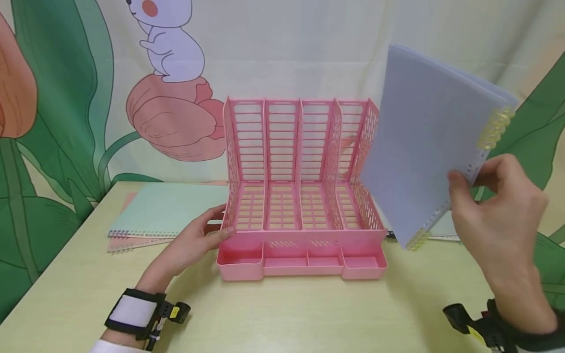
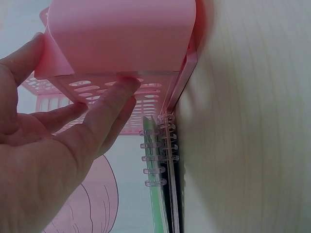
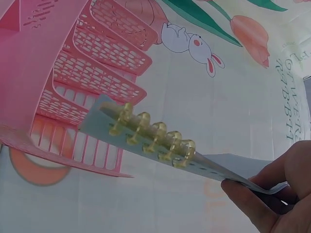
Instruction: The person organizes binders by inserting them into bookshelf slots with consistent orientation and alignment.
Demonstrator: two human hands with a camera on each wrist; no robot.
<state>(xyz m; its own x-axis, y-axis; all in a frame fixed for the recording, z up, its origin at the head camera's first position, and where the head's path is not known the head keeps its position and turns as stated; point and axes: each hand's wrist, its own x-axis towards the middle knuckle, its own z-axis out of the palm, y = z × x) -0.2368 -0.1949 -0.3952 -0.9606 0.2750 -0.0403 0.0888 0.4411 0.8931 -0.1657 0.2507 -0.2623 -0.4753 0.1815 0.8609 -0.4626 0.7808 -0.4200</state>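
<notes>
My right hand [image 1: 503, 211] pinches a pale blue-grey ring-bound notebook [image 1: 432, 132] by its spine edge, thumb on the near cover. It is raised and tilted beside the organizer's right side. Yellow plastic rings [image 3: 153, 136] run along part of the spine in the right wrist view. A pink desk organizer [image 1: 302, 238] stands mid-table, with upright slots behind and small compartments in front. At its left side, my left hand [image 1: 198, 238] holds the front corner. In the left wrist view, fingers [image 2: 112, 102] lie against the slotted side wall, and the thumb reaches the front panel's edge.
Left of the organizer, a mint-green spiral notebook [image 1: 167, 206] lies over a pink one [image 1: 132, 244]. More notebooks [image 1: 443, 230] lie on the right, partly hidden by the raised notebook. A printed curtain [image 1: 300, 44] hangs behind the table [image 1: 273, 314].
</notes>
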